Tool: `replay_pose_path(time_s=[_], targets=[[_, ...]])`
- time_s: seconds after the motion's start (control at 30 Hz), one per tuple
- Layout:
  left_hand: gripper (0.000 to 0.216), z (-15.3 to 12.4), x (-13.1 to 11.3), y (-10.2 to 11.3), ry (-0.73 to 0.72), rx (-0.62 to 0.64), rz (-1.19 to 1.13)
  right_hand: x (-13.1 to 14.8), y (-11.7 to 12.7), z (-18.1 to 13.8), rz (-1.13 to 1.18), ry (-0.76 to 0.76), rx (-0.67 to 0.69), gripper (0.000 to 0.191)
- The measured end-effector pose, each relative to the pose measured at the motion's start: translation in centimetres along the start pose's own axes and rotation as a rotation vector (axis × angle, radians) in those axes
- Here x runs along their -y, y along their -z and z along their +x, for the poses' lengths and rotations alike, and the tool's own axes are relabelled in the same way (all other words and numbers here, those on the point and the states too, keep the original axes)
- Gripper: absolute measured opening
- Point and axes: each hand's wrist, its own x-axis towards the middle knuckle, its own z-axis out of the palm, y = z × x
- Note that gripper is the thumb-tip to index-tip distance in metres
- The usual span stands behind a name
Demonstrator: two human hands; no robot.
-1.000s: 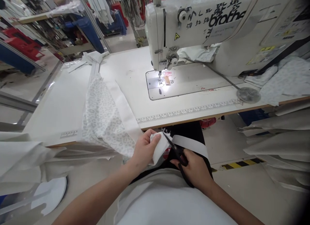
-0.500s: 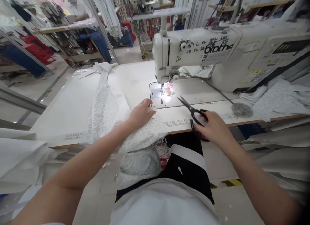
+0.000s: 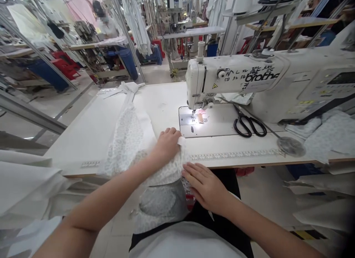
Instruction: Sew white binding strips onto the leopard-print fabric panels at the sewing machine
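My left hand (image 3: pixel 168 144) is curled on a white patterned fabric strip (image 3: pixel 130 136) at the front edge of the sewing table (image 3: pixel 83 128), pressing and gripping its end. My right hand (image 3: pixel 206 186) lies flat below the table edge, fingers stretched out, touching the hanging part of the fabric (image 3: pixel 161 202) over my lap. Black scissors (image 3: pixel 248 123) lie on the machine bed, right of the lit needle (image 3: pixel 193 115) of the white sewing machine (image 3: pixel 244 76).
A ruler strip (image 3: pixel 235 154) runs along the table's front edge. Patterned fabric pieces (image 3: pixel 324 132) are heaped at the right, white cloth (image 3: pixel 24 184) at the left. A metal disc on a rod (image 3: pixel 288 146) lies near the right edge. Another person sits far behind at a bench (image 3: pixel 102 21).
My right hand has put the scissors down on the machine bed and moved back to the fabric at my lap. My left hand stays on the fabric at the table edge.
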Motion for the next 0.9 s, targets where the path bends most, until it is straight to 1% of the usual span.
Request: replay_pose_path(time_s=[0.07, 0.1, 0.17, 0.23, 0.27, 0.3, 0.37, 0.43, 0.53, 0.6, 0.63, 0.67, 0.73, 0.77, 0.8, 0.83, 0.9], targets=[[0.021, -0.3, -0.3, -0.1, 0.043, -0.022, -0.285, 0.3, 0.5, -0.3, 0.091, -0.038, -0.006, 0.05], [0.018, -0.7, -0.7, -0.1, 0.057, -0.034, -0.451, 0.3, 1.1, -0.4, 0.154, -0.092, -0.035, 0.048], [0.015, -2.1, -2.0, 0.2, 0.076, -0.075, -0.736, 0.1, 2.8, -0.1, 0.275, -0.257, -0.169, 0.042], [0.014, -3.7, -3.5, 0.6, 0.061, -0.11, -0.829, 0.0, 4.4, 0.8, 0.383, -0.417, -0.313, 0.035], [0.014, -4.4, -4.2, 0.8, 0.054, -0.115, -0.839, 0.1, 5.0, 1.4, 0.439, -0.467, -0.349, 0.029], [0.013, -5.1, -4.7, 1.0, 0.052, -0.109, -0.846, 0.1, 5.5, 1.9, 0.5, -0.498, -0.359, 0.022], [0.009, -6.1, -5.4, 1.5, 0.065, -0.081, -0.9, 0.5, 6.1, 2.8, 0.625, -0.525, -0.333, 0.009], [0.01, -6.9, -5.7, 1.7, 0.092, 0.003, -1.074, 1.0, 6.4, 3.1, 0.766, -0.519, -0.289, 0.011], [0.018, -8.3, -6.0, 1.5, 0.119, 0.228, -1.466, 2.0, 6.2, 2.8, 1.032, -0.461, -0.235, 0.015], [0.023, -9.4, -6.5, 1.1, 0.119, 0.345, -1.679, 2.5, 5.5, 2.2, 1.206, -0.452, -0.233, 0.023], [0.025, -9.9, -6.9, 0.9, 0.114, 0.385, -1.746, 2.7, 5.0, 1.9, 1.282, -0.468, -0.218, 0.029], [0.025, -10.4, -7.3, 0.7, 0.108, 0.416, -1.785, 2.8, 4.4, 1.6, 1.346, -0.501, -0.189, 0.036], [0.026, -11.0, -7.8, 0.4, 0.119, 0.446, -1.794, 2.9, 2.9, 1.0, 1.426, -0.596, -0.12, 0.046], [0.026, -11.2, -7.9, 0.4, 0.145, 0.442, -1.771, 2.9, 2.2, 0.7, 1.433, -0.644, -0.102, 0.048], [0.026, -11.2, -7.8, 0.5, 0.18, 0.42, -1.736, 2.9, 1.5, 0.4, 1.419, -0.689, -0.116, 0.047], [0.025, -11.1, -7.6, 0.6, 0.206, 0.372, -1.689, 3.0, 0.9, 0.1, 1.392, -0.727, -0.16, 0.044], [0.017, -10.7, -6.8, 0.8, 0.214, 0.21, -1.509, 3.4, 0.1, -0.2, 1.335, -0.751, -0.24, 0.04]])
